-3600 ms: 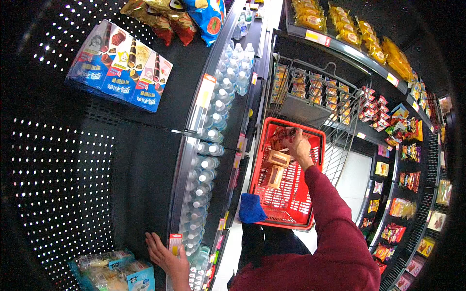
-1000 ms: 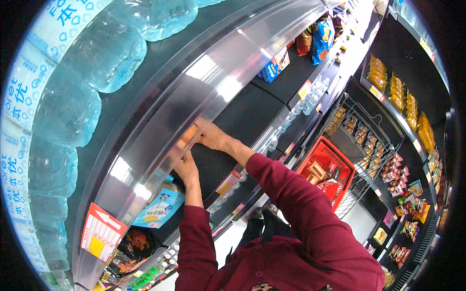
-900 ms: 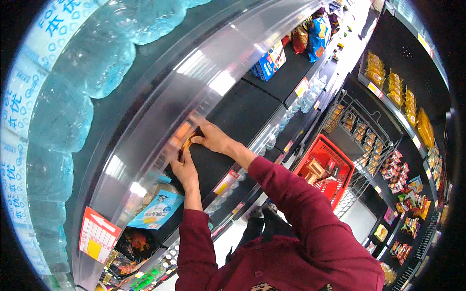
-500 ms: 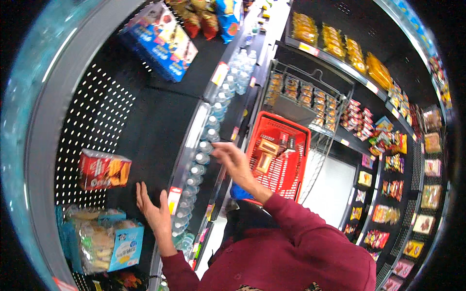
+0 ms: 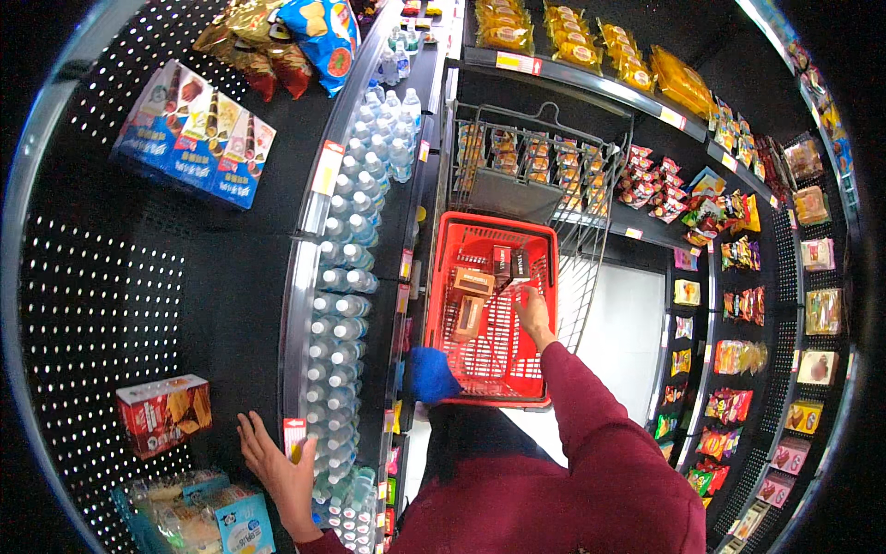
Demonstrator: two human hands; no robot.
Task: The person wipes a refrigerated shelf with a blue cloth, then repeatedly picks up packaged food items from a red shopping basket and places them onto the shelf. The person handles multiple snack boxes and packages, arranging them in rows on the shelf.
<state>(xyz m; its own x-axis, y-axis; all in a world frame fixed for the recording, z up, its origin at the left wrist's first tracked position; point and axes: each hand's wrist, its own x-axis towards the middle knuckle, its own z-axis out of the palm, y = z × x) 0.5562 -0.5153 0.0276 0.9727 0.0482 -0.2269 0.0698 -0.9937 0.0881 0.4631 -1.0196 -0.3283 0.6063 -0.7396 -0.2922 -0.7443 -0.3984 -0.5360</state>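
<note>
My right hand [image 5: 532, 312] is over the right side of a red plastic basket [image 5: 489, 403]. Its fingers stretch toward a small dark box [image 5: 520, 265] without visibly gripping it. Beside that lie a dark red box [image 5: 501, 261] and two brown boxes, one upper [image 5: 473, 282] and one lower [image 5: 469, 317]. My left hand [image 5: 281, 475] is open, its fingers spread at the front edge of a black shelf [image 5: 231, 305]. Nearest to it are a red biscuit box [image 5: 164, 414] and a light blue carton of wrapped food [image 5: 242, 522].
Rows of water bottles [image 5: 341, 342] stand on the lower shelf beside my left hand. A metal shopping cart [image 5: 581, 268] surrounds the basket. Chip bags [image 5: 318, 37] and a blue snack box [image 5: 198, 138] are at the upper left. Shelves of packaged snacks [image 5: 738, 355] curve along the right.
My right hand has moved from beside the bottles to the right, over the basket. My left hand sits lower in the view, still spread. The view has turned, showing more of the bottles.
</note>
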